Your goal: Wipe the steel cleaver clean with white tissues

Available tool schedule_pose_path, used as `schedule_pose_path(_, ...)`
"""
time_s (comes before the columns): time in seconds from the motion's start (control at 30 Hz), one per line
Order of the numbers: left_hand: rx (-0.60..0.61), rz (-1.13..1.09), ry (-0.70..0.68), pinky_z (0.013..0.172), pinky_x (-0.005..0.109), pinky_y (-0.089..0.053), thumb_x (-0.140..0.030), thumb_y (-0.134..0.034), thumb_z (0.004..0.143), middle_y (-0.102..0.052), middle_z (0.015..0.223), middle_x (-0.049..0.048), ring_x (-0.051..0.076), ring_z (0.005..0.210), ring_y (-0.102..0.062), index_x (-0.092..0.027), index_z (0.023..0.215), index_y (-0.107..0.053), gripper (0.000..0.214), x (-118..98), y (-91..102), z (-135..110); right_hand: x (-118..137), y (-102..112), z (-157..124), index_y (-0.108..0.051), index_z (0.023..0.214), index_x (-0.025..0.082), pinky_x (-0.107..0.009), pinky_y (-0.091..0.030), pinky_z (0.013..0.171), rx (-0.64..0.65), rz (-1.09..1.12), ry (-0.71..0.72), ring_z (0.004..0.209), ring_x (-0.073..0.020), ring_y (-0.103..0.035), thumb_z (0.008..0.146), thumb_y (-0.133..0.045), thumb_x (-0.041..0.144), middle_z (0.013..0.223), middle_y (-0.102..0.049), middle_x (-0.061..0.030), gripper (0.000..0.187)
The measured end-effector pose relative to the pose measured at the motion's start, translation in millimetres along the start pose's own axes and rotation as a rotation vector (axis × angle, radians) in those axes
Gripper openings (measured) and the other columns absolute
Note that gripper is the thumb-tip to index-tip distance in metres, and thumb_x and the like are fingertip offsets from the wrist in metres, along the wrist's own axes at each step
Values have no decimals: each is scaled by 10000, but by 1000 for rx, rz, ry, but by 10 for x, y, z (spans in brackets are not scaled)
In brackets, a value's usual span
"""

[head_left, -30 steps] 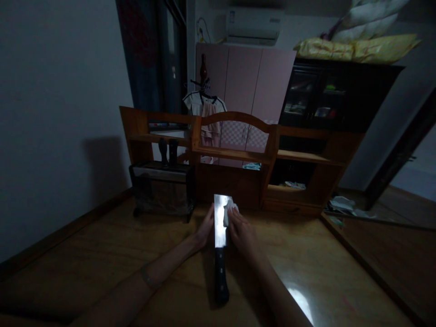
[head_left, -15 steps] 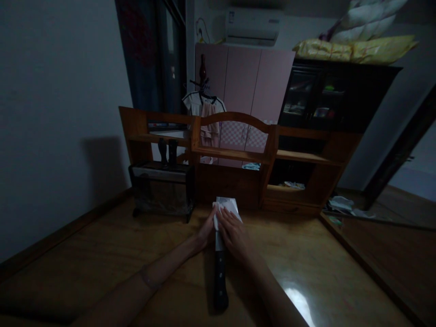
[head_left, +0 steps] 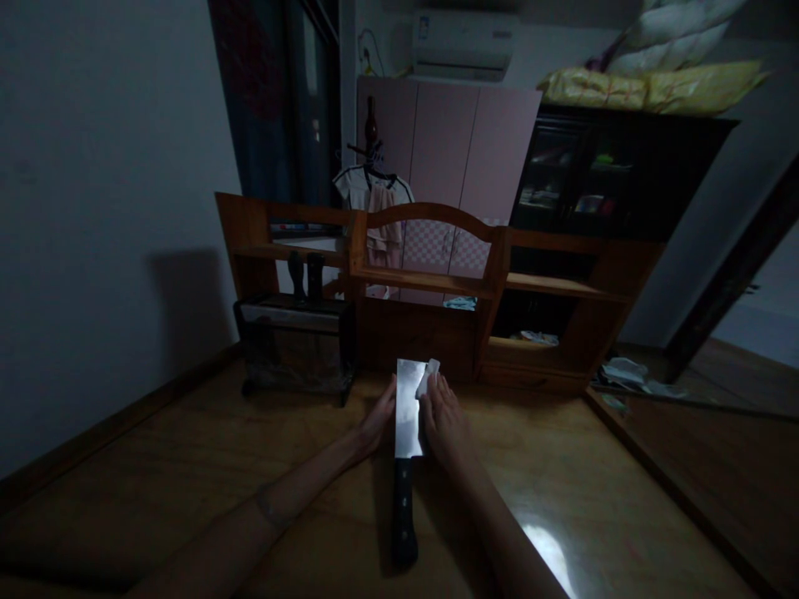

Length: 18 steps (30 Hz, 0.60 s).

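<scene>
The right hand [head_left: 444,423], fingers flat, now presses the tissue [head_left: 430,371] beside the cleaver [head_left: 408,416], its blade bare again; the left hand [head_left: 377,426], fingers outstretched, still steadies it.

Shiny metal cleaver blade [head_left: 409,408], matt black handle [head_left: 404,520], white paper tissue [head_left: 429,374], glossy wooden table [head_left: 562,499]

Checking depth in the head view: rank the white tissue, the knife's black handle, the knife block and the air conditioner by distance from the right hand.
1. White tissue, under the fingertips of the right hand.
2. Black handle, left of it, toward the person.
3. Knife block, back left on the table.
4. Air conditioner, high on the far wall.
</scene>
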<state>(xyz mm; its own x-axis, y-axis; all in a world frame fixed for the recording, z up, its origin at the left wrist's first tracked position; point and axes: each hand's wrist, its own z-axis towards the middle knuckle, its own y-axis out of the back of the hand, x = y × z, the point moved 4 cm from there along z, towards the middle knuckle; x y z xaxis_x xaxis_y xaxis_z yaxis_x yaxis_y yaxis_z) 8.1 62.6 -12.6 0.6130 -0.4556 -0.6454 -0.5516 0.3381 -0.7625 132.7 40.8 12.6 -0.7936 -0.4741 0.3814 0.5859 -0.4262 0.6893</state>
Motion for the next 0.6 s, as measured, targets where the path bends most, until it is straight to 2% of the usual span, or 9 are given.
schedule_pose_path(0.1,1,12,-7,1032,393,-391,-524,-431,927,-700,1113,126,297,1134,-600,-122,1289,-570,559,-7,15,6,160,99,21,-246,1488,201,-486,-218,1159,7,10,87,1436,-215,-161,991,-301,284,1545,-235,-60,507)
schedule_pose_path(0.23,-3,-27,-9,1028,363,-395,-539,-423,926,-703,1091,129,276,1123,-608,-105,1293,-555,583,7,79,39,410,109,7,-236,1488,247,-445,-187,1175,150,41,261,1437,-172,-154,989,-309,264,1538,-264,-13,505)
schedule_pose_path(0.3,-6,-35,0,1021,356,-400,-557,-422,919,-702,1084,141,274,1119,-609,-89,1282,-558,608,20,112,52,457,71,-7,-249,1484,250,-446,-183,1174,210,40,292,1431,-167,-180,991,-308,275,1525,-298,-17,498)
schedule_pose_path(0.43,16,-25,29,1018,354,-400,-571,-396,923,-698,1098,142,272,1138,-599,-92,1271,-567,616,29,100,45,354,-4,7,-263,1481,242,-467,-188,1166,224,13,222,1429,-181,-187,1002,-265,308,1525,-295,-31,483)
schedule_pose_path(0.6,64,27,4,1035,360,-381,-564,-406,923,-681,1154,133,283,1170,-577,-114,1291,-563,601,6,8,20,96,-66,33,-303,1469,182,-501,-195,1149,182,-56,44,1429,-220,-192,1004,-241,368,1516,-306,-76,505)
